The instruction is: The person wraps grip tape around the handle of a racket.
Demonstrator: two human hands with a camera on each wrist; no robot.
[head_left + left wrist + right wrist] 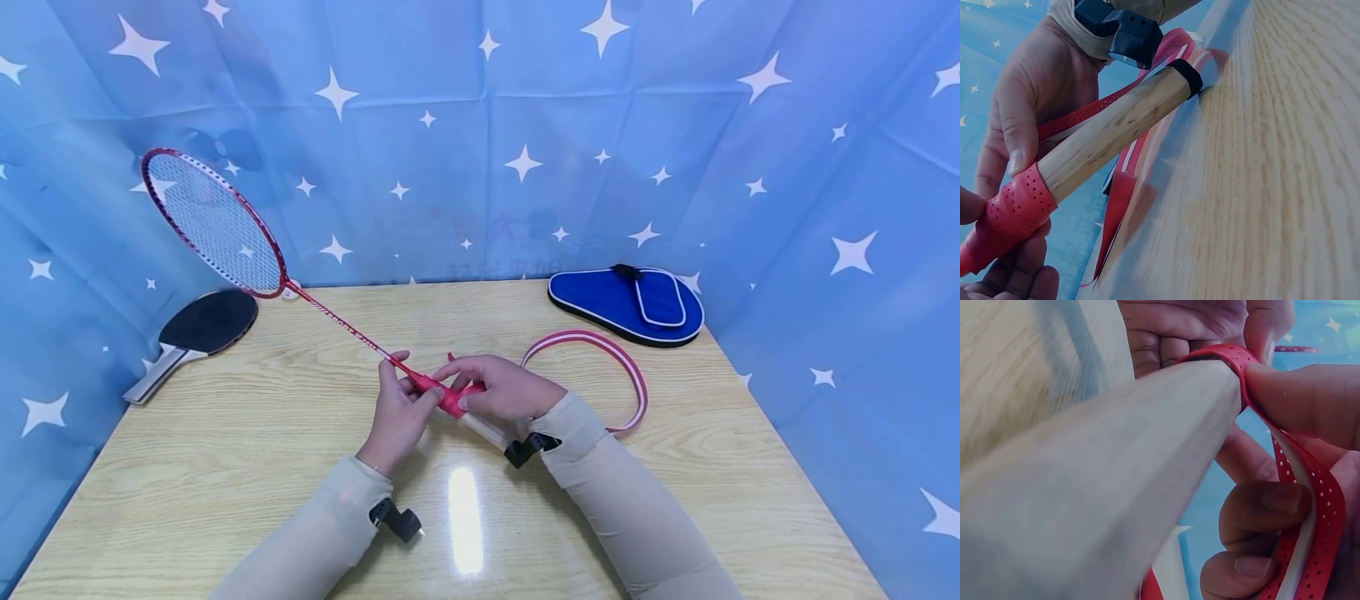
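Head view: a badminton racket (337, 320) is held above the wooden table (262, 467), slanting up and leftward from its handle (1116, 131). The frame (264, 223) is red with white sections, the strings (213, 225) white, the slim red shaft (356, 333) marked with white lettering. Red perforated grip tape (1016, 203) wraps the handle's upper end; below it shows bare, faceted pale wood, ending in a black band (1186, 76). The left hand (397, 417) pinches the wrapped part; the right hand (510, 387) pinches the tape, whose loose, pale-striped length loops over the table.
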